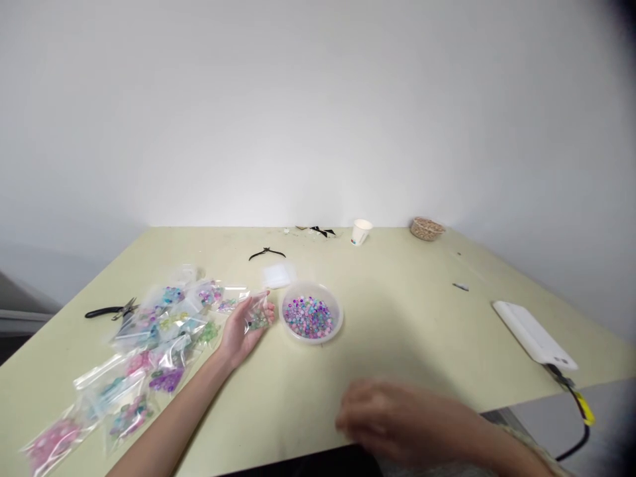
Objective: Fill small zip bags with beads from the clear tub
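Note:
Palm up, my left hand (239,336) holds a small clear bag of greenish beads (257,319), its fingers curled at the bag's edge. Just right of it stands a round clear bowl (339,318) of purple, pink and blue beads (308,317). My right hand (375,414) is above the table's near edge, smeared by motion, so its fingers and anything in them cannot be made out. Left of my left hand lie several clear bags of coloured beads (166,379), spread and partly overlapping.
Black-handled pliers (106,311) lie at the left, another pair (267,252) behind the bowl near a whitish packet (278,275). A paper cup (361,232) and woven basket (426,229) stand at the back. A white device (534,333) with a cable lies right.

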A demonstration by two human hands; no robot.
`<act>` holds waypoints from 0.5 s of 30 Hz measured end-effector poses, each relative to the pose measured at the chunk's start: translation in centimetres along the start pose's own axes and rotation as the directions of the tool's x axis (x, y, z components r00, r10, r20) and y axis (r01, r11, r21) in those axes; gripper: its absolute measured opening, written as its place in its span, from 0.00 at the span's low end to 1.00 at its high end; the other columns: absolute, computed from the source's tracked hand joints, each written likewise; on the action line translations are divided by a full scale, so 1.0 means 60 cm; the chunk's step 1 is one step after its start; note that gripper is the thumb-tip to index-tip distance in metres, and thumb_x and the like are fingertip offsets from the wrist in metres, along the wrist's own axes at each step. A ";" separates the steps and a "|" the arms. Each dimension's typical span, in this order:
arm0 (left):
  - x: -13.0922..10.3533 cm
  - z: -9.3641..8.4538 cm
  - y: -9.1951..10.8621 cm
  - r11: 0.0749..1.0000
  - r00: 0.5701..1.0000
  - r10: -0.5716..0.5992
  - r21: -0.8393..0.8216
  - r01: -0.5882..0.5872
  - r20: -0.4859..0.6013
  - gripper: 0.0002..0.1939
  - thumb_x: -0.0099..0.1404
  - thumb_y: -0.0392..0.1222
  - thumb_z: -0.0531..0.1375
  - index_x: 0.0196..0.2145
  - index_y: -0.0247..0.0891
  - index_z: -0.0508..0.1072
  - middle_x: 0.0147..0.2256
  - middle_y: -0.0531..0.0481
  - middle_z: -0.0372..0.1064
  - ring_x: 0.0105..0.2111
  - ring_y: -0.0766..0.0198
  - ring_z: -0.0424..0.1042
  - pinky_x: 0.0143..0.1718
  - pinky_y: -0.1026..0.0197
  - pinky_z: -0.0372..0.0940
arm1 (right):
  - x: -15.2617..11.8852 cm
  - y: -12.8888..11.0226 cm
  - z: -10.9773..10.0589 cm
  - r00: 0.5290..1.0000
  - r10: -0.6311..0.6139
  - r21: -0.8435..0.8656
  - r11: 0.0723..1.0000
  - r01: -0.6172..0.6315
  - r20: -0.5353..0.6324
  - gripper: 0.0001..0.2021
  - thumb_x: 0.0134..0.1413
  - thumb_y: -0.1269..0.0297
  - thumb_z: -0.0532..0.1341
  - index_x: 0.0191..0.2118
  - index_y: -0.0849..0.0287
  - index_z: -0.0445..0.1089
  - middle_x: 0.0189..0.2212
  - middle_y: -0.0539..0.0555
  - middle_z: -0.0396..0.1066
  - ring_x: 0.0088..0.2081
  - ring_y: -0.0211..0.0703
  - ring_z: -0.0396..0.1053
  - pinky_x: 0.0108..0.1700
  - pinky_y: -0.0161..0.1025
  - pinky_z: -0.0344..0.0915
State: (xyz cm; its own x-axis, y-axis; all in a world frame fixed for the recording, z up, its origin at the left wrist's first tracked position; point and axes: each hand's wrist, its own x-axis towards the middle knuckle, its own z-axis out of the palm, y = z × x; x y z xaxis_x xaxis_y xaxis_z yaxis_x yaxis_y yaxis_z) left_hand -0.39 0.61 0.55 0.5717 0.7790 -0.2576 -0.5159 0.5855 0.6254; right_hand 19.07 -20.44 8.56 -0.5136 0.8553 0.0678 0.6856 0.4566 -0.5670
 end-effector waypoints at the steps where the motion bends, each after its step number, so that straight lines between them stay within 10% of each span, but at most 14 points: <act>1: -0.002 0.001 0.001 1.000 1.000 -0.001 -0.011 0.001 -0.005 0.14 0.63 0.39 0.54 0.41 0.28 0.74 0.30 0.40 0.72 0.29 0.61 0.71 0.33 0.61 0.68 | 0.013 0.009 -0.003 0.999 0.007 0.028 1.000 -0.006 -0.039 0.08 0.60 0.69 0.54 0.36 0.59 0.70 0.30 0.53 0.72 0.33 0.37 0.69 0.37 0.33 0.66; 8: -0.003 -0.001 0.005 0.997 0.991 -0.055 -0.042 0.061 0.123 0.19 0.65 0.46 0.53 0.43 0.27 0.73 0.26 0.44 0.68 0.24 0.65 0.66 0.28 0.63 0.64 | 0.119 0.059 0.000 0.824 0.006 0.050 0.998 0.027 -0.566 0.09 0.59 0.70 0.53 0.41 0.58 0.69 0.37 0.54 0.74 0.41 0.41 0.70 0.46 0.41 0.65; 15: -0.014 0.002 0.008 0.968 0.914 -0.247 0.052 0.244 0.321 0.33 0.62 0.62 0.48 0.41 0.26 0.75 0.22 0.48 0.62 0.20 0.68 0.58 0.25 0.64 0.58 | 0.192 0.106 0.003 0.735 -0.086 -0.095 0.995 0.030 -0.673 0.10 0.58 0.70 0.52 0.41 0.59 0.69 0.37 0.55 0.73 0.42 0.43 0.68 0.45 0.43 0.66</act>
State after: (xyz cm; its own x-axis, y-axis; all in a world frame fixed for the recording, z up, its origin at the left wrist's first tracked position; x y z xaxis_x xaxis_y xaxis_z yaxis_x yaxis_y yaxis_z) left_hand -1.02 0.21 1.17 0.8549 0.4953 -0.1542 -0.3269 0.7452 0.5812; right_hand 17.41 -7.75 5.59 -0.0895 0.7537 0.6511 0.7154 0.5035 -0.4845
